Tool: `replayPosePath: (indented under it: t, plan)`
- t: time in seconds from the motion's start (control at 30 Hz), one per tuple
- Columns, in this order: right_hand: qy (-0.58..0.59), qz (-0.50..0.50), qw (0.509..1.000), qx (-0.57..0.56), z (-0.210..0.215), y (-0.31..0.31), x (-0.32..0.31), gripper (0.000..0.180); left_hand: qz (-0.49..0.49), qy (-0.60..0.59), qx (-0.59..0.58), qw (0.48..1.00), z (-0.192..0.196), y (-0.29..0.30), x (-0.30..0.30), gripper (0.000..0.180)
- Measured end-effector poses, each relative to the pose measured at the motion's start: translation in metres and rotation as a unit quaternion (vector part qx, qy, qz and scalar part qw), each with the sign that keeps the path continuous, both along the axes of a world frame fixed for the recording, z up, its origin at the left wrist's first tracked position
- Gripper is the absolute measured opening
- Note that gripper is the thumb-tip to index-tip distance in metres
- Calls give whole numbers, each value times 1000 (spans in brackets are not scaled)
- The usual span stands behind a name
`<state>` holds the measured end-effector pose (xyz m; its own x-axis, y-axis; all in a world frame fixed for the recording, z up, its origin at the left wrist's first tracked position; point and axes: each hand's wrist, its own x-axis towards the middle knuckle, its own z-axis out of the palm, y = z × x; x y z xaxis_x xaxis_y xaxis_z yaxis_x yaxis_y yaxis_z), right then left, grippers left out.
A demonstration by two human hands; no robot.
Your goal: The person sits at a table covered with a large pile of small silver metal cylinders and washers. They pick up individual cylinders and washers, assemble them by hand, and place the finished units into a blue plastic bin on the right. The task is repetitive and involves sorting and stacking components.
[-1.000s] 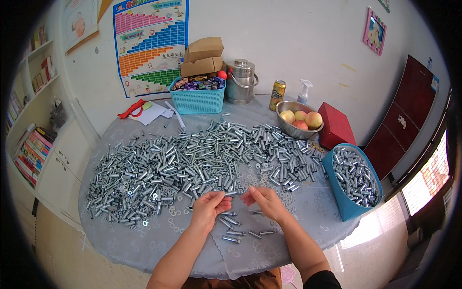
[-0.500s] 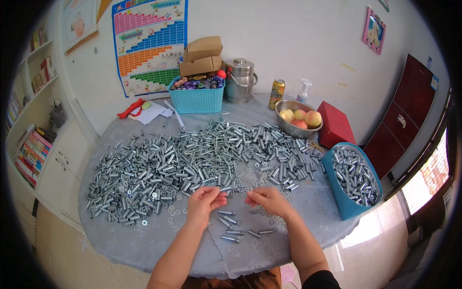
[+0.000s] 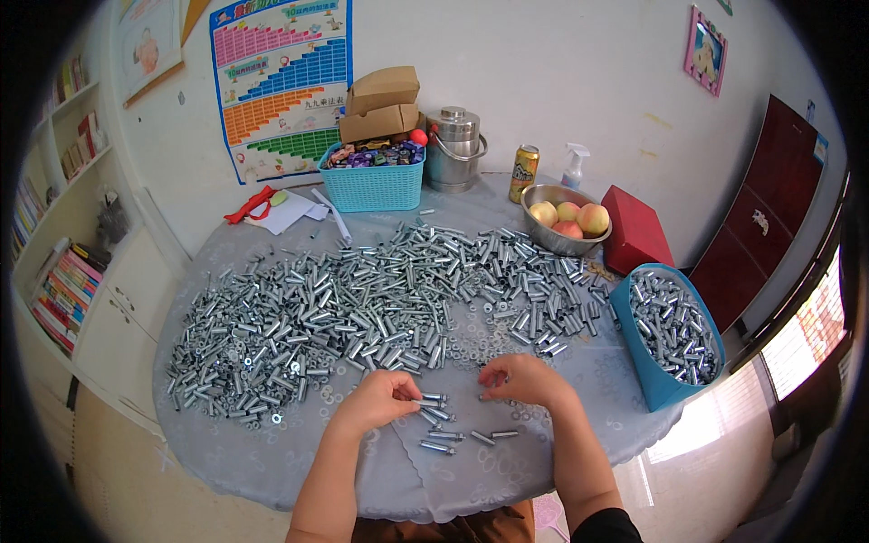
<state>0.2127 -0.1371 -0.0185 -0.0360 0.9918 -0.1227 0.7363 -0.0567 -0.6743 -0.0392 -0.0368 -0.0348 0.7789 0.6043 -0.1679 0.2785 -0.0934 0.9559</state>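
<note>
Thumb and fingertips of my left hand are closed on an anchor bolt, held just above a small group of assembled anchor bolts on the cloth. My right hand is bent down to the table with its fingertips pinched around a metal sleeve, mostly hidden by the fingers. Two loose metal sleeves lie between the hands, closer to me. Beyond both hands spreads a wide heap of bolts, sleeves and nuts, with flat washers scattered along its near side.
A blue bin full of metal pieces stands at the right edge of the grey-clothed table. Along the back are a turquoise basket, a steel pot, a can, a spray bottle, a fruit bowl and a red box.
My left hand has come down and nearer with the anchor bolt, over the grouped bolts. The right hand has shifted slightly and lowered its fingertips to the sleeve on the table.
</note>
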Motion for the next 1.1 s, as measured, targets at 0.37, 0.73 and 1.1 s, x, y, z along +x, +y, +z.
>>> replayPosePath:
  t: [0.37,0.73,1.1]
  plan:
    - [-19,-55,998,21,1,0,-4,23,179,29,268,946,3,5,6,9]
    - [-8,-6,1000,-3,0,-4,-1,26,121,71,477,868,-10,2,22,14]
    - [277,-73,957,44,-1,6,-9,29,205,-49,362,908,-8,1,29,13]
